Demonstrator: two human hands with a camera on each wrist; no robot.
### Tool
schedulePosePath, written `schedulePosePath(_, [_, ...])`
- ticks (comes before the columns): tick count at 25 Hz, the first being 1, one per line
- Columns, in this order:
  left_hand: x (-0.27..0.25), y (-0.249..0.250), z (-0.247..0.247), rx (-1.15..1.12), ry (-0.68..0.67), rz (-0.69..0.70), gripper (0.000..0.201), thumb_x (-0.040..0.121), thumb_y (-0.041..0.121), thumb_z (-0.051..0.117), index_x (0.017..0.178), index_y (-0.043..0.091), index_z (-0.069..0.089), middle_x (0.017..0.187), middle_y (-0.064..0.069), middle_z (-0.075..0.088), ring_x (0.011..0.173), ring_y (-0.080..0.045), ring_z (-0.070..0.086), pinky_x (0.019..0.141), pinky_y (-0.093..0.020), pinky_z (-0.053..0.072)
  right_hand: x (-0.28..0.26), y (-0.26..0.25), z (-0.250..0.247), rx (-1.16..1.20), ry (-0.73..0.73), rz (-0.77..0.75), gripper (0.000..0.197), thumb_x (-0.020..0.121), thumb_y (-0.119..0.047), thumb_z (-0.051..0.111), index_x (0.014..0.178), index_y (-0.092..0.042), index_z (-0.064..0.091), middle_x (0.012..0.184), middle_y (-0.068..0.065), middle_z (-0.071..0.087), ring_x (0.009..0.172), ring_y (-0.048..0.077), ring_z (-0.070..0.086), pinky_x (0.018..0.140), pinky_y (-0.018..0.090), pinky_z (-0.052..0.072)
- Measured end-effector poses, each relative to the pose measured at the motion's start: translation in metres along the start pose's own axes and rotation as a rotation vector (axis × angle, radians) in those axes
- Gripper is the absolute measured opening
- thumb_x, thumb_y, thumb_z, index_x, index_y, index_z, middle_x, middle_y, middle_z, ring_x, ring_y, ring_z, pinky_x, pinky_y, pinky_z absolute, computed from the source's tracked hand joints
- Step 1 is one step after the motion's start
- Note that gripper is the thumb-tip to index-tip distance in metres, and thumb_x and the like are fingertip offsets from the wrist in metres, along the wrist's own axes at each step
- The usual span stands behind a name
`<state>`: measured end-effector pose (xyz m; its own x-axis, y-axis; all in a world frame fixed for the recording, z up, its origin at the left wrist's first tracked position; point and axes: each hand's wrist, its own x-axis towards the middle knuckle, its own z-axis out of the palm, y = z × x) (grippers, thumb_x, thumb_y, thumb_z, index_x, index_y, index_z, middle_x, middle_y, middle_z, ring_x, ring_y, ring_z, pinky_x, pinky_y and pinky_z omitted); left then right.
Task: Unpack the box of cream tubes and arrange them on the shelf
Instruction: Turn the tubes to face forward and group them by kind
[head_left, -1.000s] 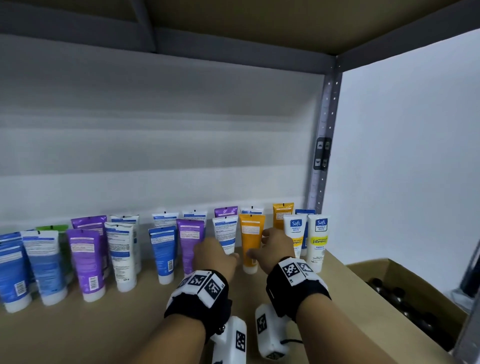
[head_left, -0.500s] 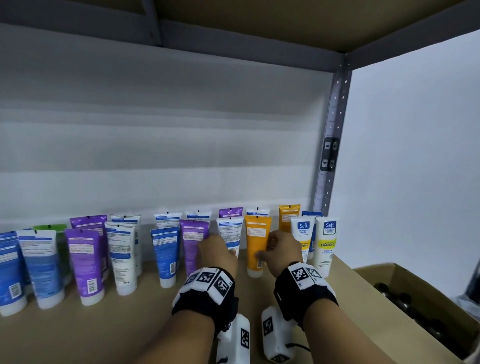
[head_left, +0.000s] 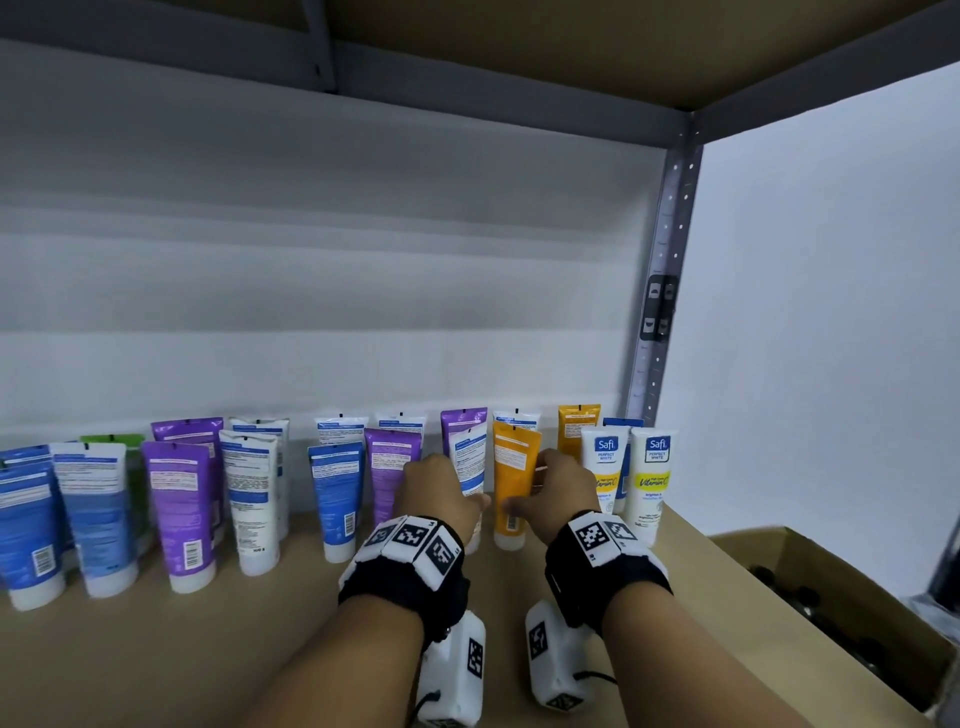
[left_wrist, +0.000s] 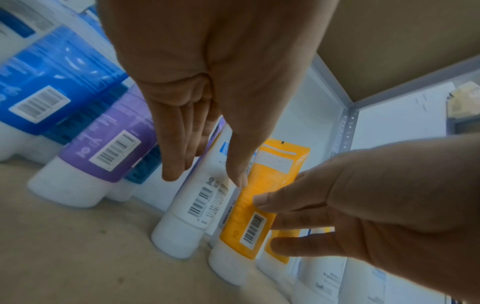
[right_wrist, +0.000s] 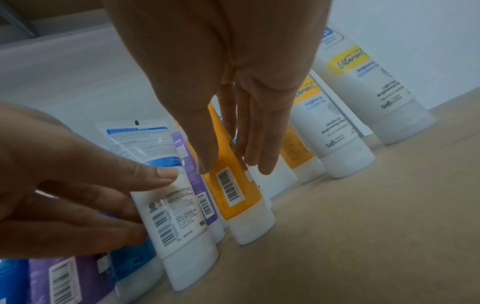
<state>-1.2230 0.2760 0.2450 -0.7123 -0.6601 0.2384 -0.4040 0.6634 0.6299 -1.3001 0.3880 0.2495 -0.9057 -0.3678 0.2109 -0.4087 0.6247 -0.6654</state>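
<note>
my left hand (head_left: 441, 493) pinches the white tube (head_left: 467, 467), my right hand (head_left: 563, 493) pinches the orange tube (head_left: 511, 483); both stand cap-down on the shelf (head_left: 156, 665). i should grip low near the stiff caps, since the soft glossy bodies probably dent, and square their flat crimped tops with the row.

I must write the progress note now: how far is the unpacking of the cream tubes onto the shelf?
Done: many tubes stand cap-down in two rows on the shelf. In hand: the left hand holds the white tube and the right hand the orange tube, both standing in the front row. Left: the box at the right holds dark items; whether tubes remain I cannot tell.
</note>
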Motion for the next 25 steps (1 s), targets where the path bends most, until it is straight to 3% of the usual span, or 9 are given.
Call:
schedulePosePath(6, [0.000, 0.001, -0.002, 0.020, 0.023, 0.018, 0.048, 0.082, 0.027, 0.074, 0.123, 0.009, 0.057, 0.125, -0.011, 0.061, 0.113, -0.028, 0.061, 0.085, -0.031, 0.055, 0.002, -0.001, 0.000, -0.055, 0.020, -0.027, 0.039, 0.078, -0.012, 0.076, 0.115, -0.012, 0.061, 0.117, 0.008, 0.067, 0.107, 0.024, 0.065, 0.091, 0.035, 0.054])
schedulePosePath(13, [0.001, 0.000, -0.001, 0.034, -0.020, 0.029, 0.058, 0.077, 0.037, 0.077, 0.123, 0.010, 0.054, 0.119, -0.009, 0.062, 0.111, -0.026, 0.062, 0.083, -0.031, 0.054, 0.001, -0.002, -0.001, 0.007, 0.032, 0.020, 0.060, 0.066, -0.017, 0.086, 0.119, -0.013, 0.059, 0.114, 0.006, 0.068, 0.105, 0.022, 0.065, 0.089, 0.035, 0.055])
schedulePosePath(19, [0.007, -0.002, 0.004, 0.045, -0.066, 0.057, 0.052, 0.077, 0.018, 0.079, 0.122, 0.007, 0.056, 0.123, -0.011, 0.062, 0.113, -0.026, 0.061, 0.087, -0.031, 0.052, -0.002, 0.000, 0.001, 0.039, -0.037, -0.073, 0.070, 0.065, -0.005, 0.082, 0.128, -0.019, 0.055, 0.120, 0.005, 0.067, 0.109, 0.023, 0.064, 0.093, 0.038, 0.054])
schedulePosePath(22, [0.009, -0.004, 0.005, 0.033, -0.061, 0.048, 0.050, 0.071, 0.025, 0.083, 0.114, 0.009, 0.062, 0.114, -0.008, 0.067, 0.103, -0.023, 0.065, 0.084, -0.030, 0.055, -0.001, 0.001, 0.002, 0.064, -0.026, -0.070, 0.075, 0.063, -0.008, 0.086, 0.130, -0.019, 0.054, 0.119, 0.005, 0.066, 0.105, 0.022, 0.065, 0.090, 0.038, 0.055])
schedulePosePath(25, [0.008, -0.004, 0.003, 0.018, -0.064, 0.033, 0.054, 0.063, 0.036, 0.087, 0.104, 0.009, 0.064, 0.102, -0.006, 0.069, 0.094, -0.020, 0.066, 0.081, -0.032, 0.057, -0.001, 0.003, -0.001, 0.064, -0.018, -0.040, 0.077, 0.061, -0.014, 0.088, 0.129, -0.016, 0.054, 0.118, 0.005, 0.066, 0.105, 0.020, 0.064, 0.087, 0.030, 0.055])
